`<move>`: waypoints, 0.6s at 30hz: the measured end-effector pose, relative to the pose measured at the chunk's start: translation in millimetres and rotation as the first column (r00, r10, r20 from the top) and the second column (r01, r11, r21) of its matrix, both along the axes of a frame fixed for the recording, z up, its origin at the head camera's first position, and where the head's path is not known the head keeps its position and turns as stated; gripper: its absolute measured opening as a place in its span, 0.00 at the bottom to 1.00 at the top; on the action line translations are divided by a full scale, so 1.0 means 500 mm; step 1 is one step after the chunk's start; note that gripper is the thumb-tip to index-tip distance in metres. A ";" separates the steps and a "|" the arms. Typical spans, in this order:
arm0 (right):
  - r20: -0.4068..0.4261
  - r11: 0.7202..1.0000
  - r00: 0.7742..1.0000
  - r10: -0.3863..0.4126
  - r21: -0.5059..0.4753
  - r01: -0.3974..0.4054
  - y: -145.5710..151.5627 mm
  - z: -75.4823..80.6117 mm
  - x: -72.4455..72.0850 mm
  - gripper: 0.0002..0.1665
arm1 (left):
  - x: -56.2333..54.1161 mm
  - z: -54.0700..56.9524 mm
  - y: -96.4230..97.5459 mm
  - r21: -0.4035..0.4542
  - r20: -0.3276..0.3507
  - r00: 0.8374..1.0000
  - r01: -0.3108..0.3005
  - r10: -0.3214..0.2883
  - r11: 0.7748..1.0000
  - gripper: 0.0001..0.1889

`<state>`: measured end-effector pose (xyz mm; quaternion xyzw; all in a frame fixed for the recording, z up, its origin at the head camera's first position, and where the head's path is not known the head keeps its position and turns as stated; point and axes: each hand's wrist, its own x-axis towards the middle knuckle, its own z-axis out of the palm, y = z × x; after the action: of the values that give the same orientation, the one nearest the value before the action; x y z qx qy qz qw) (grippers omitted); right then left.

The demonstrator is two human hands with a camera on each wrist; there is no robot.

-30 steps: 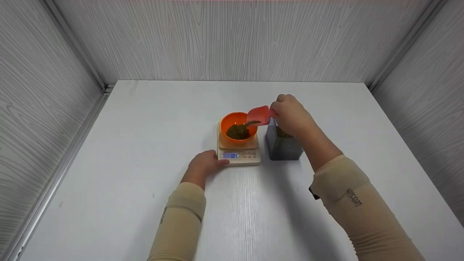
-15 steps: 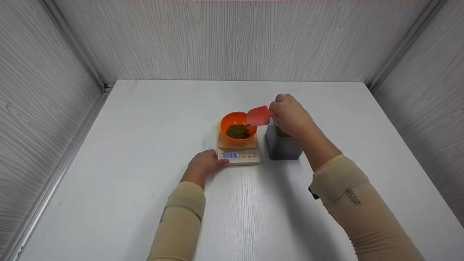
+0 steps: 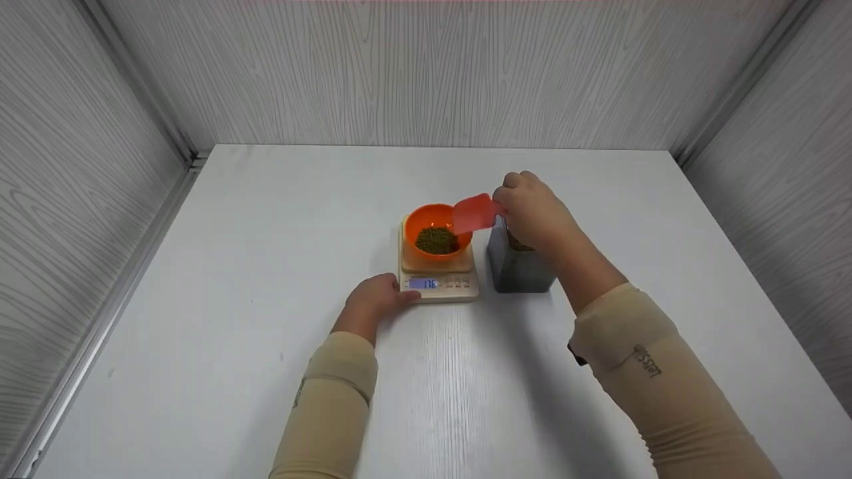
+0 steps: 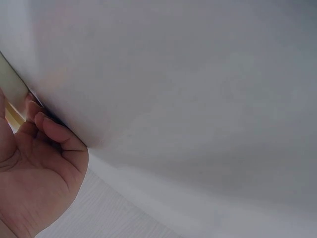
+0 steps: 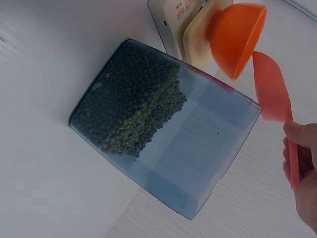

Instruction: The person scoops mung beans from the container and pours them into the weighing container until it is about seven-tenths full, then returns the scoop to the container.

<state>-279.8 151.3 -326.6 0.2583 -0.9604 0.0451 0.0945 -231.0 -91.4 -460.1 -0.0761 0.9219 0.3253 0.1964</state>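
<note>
My right hand (image 3: 529, 211) grips the handle of a red plastic scoop (image 3: 474, 213). The scoop's blade is tipped down over the right rim of an orange bowl (image 3: 424, 217); no beans show on it. Green mung beans (image 3: 436, 241) lie in the bowl. Under the bowl is a cream kitchen scale (image 3: 447, 294), its lit display apparently reading 176. My left hand (image 3: 376, 298) holds the scale's front left corner, thumb along the front; curled fingers (image 4: 57, 130) meet its edge in the left wrist view. Part of the handle is hidden by my right hand in the head view.
Right of the scale stands a clear bluish bin (image 5: 203, 144), partly filled with mung beans (image 5: 133, 99). My right forearm passes above it. White table (image 3: 266, 233) surrounds everything, with grey wood-grain panels (image 3: 426, 73) behind and at both sides.
Mung beans sliding off the scoop one second ago have dropped into the bowl, leaving the blade bare. The display has risen from about 134 to 176. Both hands have stayed nearly in place.
</note>
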 end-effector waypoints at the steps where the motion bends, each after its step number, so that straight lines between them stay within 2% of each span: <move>1: -0.022 1.000 1.000 0.018 0.000 -0.018 0.001 -0.002 0.000 0.11 | 0.000 -0.001 0.000 -0.003 -0.001 1.000 0.003 -0.003 1.000 0.23; 6: -0.109 0.995 0.990 0.092 0.054 -0.086 0.000 -0.003 0.004 0.10 | 0.000 0.000 0.000 -0.002 0.007 1.000 -0.008 0.008 1.000 0.24; 10: -0.092 0.995 0.993 0.075 0.075 -0.068 -0.002 -0.004 0.007 0.11 | 0.001 0.001 0.001 0.007 0.017 1.000 -0.023 0.023 1.000 0.24; 14: -0.047 0.999 0.998 0.034 0.022 -0.033 0.007 -0.007 0.004 0.11 | 0.001 0.001 0.001 0.014 0.014 1.000 -0.027 0.027 1.000 0.23; 18: -0.034 0.996 0.999 0.012 -0.084 -0.015 0.027 -0.005 0.001 0.10 | 0.003 0.002 0.001 0.020 0.005 1.000 -0.025 0.025 0.999 0.22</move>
<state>-279.4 165.1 -329.3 0.2613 -0.9542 0.0819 0.1208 -229.6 -90.9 -459.1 -0.0865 0.9171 0.3368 0.1950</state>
